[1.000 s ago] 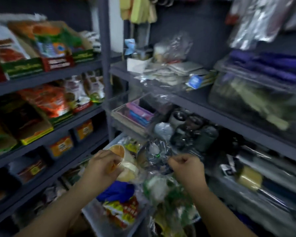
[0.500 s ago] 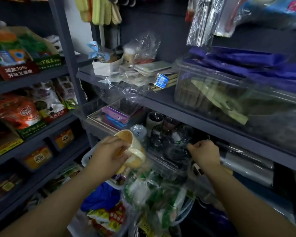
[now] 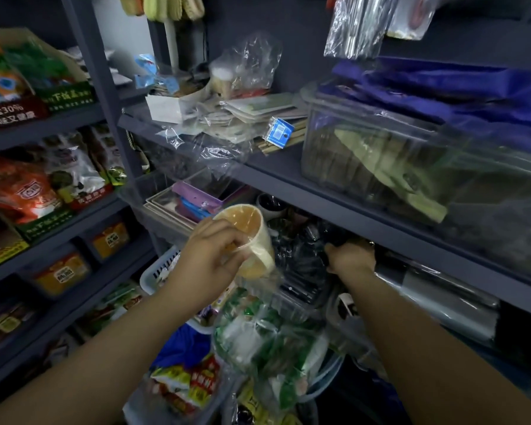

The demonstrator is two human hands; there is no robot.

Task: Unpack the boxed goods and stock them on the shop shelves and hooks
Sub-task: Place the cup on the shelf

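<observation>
Landmark: grey shelf edge (image 3: pixel 334 207) crossing the middle of the view.

Far left of it: snack bags (image 3: pixel 22 191) stacked face-out on a separate rack, labels readable from the aisle.

Below its left end: white basket (image 3: pixel 154 273) of unsorted packets, close enough for picking.

Just below its centre: left hand (image 3: pixel 210 262), grip clamped on yellow cup (image 3: pixel 252 237), fingers curled over the rim. Cup tilted, mouth up and left, wrapped in clear film; probably held clear of the shelf while a slot is prepared.

Below it, right of the cup: right hand (image 3: pixel 350 259) reaching under the shelf among dark wrapped cups (image 3: pixel 304 250). Grip curled; whether clamped on anything: cannot tell. Likely clearing space.

Above its right end: clear bin (image 3: pixel 371 154) under blue bags (image 3: pixel 442 87).
</observation>
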